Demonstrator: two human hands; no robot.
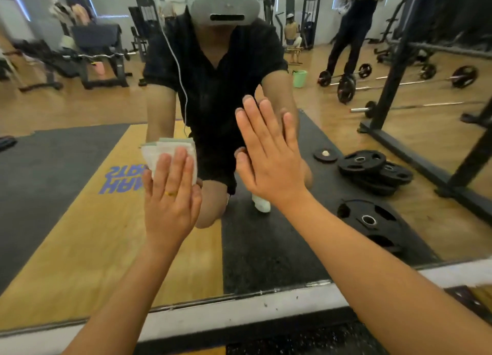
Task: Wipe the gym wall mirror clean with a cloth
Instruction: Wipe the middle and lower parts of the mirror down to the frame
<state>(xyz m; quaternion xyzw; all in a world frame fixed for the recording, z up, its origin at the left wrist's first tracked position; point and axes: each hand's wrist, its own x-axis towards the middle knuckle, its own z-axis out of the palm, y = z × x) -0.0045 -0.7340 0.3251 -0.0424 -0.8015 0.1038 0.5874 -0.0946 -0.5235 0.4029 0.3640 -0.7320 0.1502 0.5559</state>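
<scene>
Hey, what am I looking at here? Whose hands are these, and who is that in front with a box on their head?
One picture, from a camera worn on a person's head, looking forward and down. The arms are that person's own. They face a wall mirror, so the figure with the grey headset is their reflection. The left hand presses a folded white cloth on the glass with straight fingers. The right hand lies flat against the glass, holding nothing. Weight plates on the floor show in the reflection.
</scene>
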